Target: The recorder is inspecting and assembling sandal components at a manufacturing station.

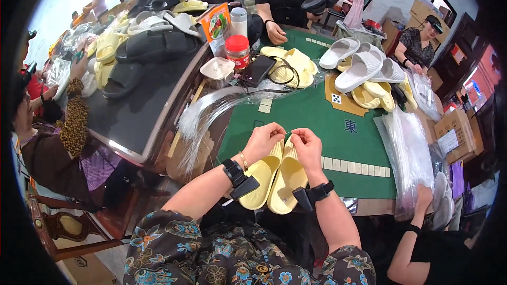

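Hands (262, 140) (307, 145) — yellow slippers (274, 177), red-lidded jar (238, 51) beyond

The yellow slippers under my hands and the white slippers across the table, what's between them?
Head view: only bare green mat lies between the yellow slippers and white slippers.

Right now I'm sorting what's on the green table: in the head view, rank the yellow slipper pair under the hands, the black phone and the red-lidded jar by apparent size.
1. yellow slipper pair, though it lies nearest the camera.
2. black phone.
3. red-lidded jar; close to the phone, so unsure.
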The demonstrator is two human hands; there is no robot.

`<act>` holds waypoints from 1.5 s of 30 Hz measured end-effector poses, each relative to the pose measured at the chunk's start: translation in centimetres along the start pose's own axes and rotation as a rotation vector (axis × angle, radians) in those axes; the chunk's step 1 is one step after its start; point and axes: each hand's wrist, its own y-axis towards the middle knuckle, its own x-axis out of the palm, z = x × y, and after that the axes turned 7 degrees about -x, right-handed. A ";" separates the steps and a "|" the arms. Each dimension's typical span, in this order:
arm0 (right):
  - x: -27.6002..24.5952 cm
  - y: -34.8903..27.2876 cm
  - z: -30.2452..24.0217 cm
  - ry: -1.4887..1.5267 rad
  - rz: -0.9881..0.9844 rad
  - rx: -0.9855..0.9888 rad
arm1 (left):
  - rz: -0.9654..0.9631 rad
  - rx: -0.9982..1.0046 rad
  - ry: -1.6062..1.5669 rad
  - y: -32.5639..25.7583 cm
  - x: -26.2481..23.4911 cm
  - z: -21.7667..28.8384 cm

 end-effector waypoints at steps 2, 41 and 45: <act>0.0 -0.1 -0.1 -0.012 -0.005 -0.013 | 0.012 0.003 0.015 -0.1 0.1 0.1; 0.2 -0.8 -1.2 -0.058 -0.028 -0.032 | 0.083 0.149 0.178 -0.3 1.0 -0.5; 0.1 -0.9 -0.9 -0.084 -0.044 -0.114 | 0.075 0.145 0.205 -0.1 1.4 -1.2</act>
